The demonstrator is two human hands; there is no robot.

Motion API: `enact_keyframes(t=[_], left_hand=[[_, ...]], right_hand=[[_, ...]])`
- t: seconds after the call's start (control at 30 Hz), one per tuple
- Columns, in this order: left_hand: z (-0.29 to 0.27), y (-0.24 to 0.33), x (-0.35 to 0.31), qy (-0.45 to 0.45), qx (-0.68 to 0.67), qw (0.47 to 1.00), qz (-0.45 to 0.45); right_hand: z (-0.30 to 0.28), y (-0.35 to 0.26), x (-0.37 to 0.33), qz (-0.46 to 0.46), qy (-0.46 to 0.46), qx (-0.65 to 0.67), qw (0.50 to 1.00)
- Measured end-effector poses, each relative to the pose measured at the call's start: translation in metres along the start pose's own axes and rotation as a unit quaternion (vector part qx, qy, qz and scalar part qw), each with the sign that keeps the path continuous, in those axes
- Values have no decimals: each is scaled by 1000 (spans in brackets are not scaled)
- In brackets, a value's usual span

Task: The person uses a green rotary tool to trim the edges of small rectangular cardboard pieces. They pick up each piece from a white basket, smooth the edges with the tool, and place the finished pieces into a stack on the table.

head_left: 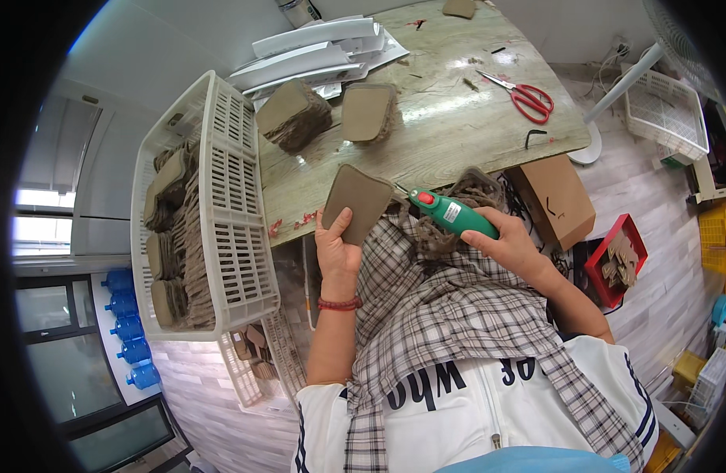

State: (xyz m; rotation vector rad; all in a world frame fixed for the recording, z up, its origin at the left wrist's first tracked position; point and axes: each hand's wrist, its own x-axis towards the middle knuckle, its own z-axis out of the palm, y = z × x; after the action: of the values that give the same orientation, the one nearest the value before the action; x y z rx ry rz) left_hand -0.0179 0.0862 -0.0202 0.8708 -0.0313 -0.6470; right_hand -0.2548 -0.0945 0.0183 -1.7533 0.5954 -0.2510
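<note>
A pale wood-look floor [193, 370] spreads beneath 1 table [450, 118], its light greenish, streaked top flecked with red marks and dark scraps. Against the table's left side stands 1 tall white slatted crate [207, 205], packed with brown pieces in piles. On the right are 1 fan [627, 79] on a pole and 1 open cardboard box [554, 193]; 5 blue water bottles [126, 327] form a row at far left. On the floor, 1 red tray [632, 236] holds brown scraps.

On the tabletop are white papers [316, 51], 2 stacks [368, 114] of brown pads and 1 lone pad at the far edge.

The right hand [509, 244] is closed around 1 green tool [450, 214], thumb over its body. The left hand [339, 256] pinches 1 tan pad [359, 201] by its near left part, thumb on the face and fingers mostly hidden beneath. The tool's metal tip is at the pad's right corner; contact cannot be told.

Smaller still: 1 pair of red-handled scissors [514, 88], then 1 black hex key [535, 132].
</note>
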Motion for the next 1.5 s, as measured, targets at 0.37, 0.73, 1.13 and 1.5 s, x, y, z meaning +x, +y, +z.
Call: enact_keyframes(t=[0.37, 0.73, 1.13, 1.5], left_hand=[[9, -16, -3, 10, 29, 1000, 6], [17, -16, -10, -13, 105, 993, -59], [-70, 61, 118, 129, 764, 544, 322], [62, -33, 149, 66, 722, 637, 262]], right_hand=[[-5, -15, -3, 10, -3, -17, 1000], [6, -4, 14, -23, 67, 30, 997], [-16, 25, 8, 31, 120, 47, 991], [-13, 30, 5, -3, 146, -24, 989]])
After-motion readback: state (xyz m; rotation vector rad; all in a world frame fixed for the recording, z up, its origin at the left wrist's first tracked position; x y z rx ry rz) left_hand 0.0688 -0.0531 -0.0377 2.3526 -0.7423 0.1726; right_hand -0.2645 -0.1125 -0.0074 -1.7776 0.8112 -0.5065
